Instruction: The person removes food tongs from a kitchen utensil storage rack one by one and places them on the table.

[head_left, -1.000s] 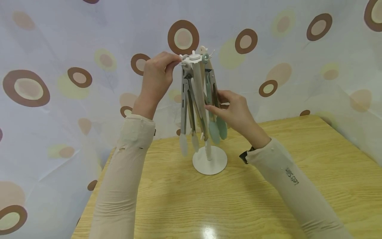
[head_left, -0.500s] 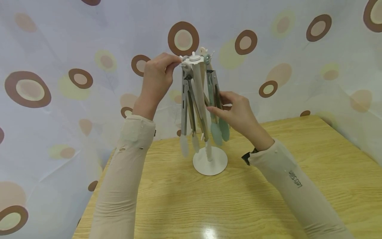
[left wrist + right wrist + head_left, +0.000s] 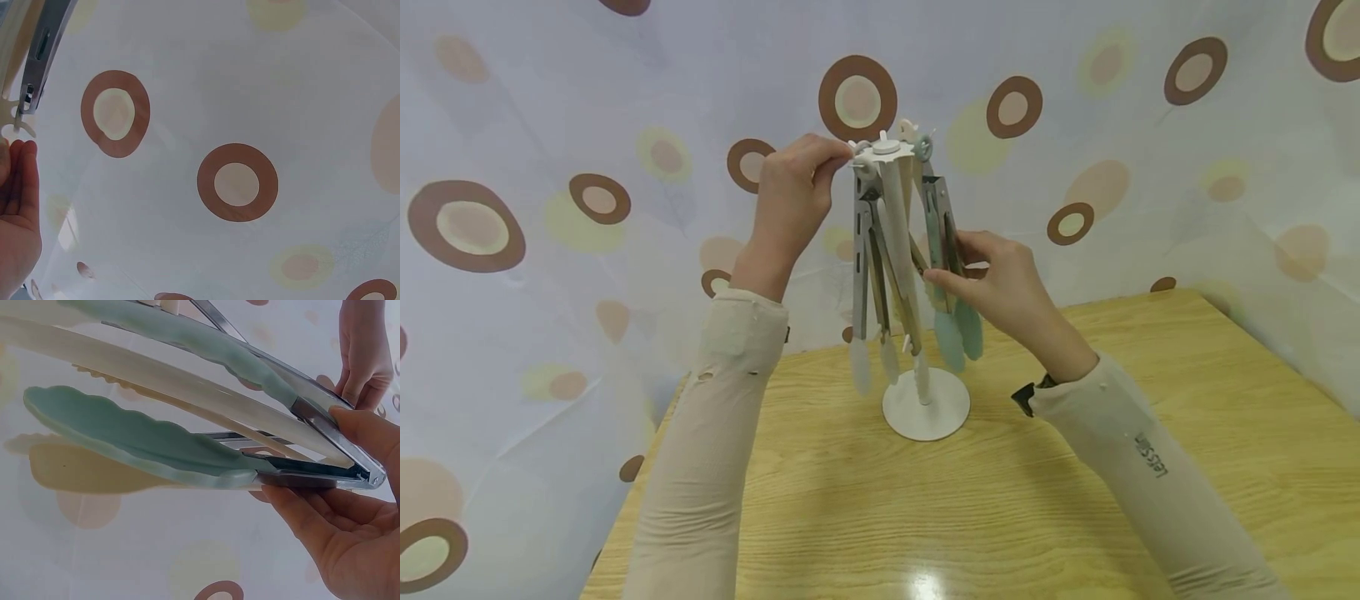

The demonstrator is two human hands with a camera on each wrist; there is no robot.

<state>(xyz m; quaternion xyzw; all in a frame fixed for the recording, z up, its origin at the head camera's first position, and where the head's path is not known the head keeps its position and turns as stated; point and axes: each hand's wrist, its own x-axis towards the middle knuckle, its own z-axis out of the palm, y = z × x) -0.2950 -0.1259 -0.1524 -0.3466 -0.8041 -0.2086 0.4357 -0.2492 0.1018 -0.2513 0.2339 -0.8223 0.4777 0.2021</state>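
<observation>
A white utensil stand [image 3: 891, 217] rises from a round base [image 3: 940, 417], with kitchen tools hanging from its hooked top. The thumb and fingertips of my left hand [image 3: 793, 183] pinch the top's left edge by a hook. My right hand [image 3: 1000, 275] holds metal tongs with mint-green scalloped heads [image 3: 125, 434], thumb on one arm and fingers on the other. Those tongs hang slanted at the stand's right, their ring [image 3: 923, 148] overlapping a hook. Grey tongs with pale heads [image 3: 860, 367] hang on the left side.
A beige spatula [image 3: 87, 465] hangs behind the green tongs in the right wrist view. Under the stand is a wood-grain table [image 3: 850, 508]. A white sheet with brown rings [image 3: 685, 67] stands close behind it.
My right hand has shifted slightly right and down with the green tongs. Their ring has moved outward from the stand's top. The left hand stays in place.
</observation>
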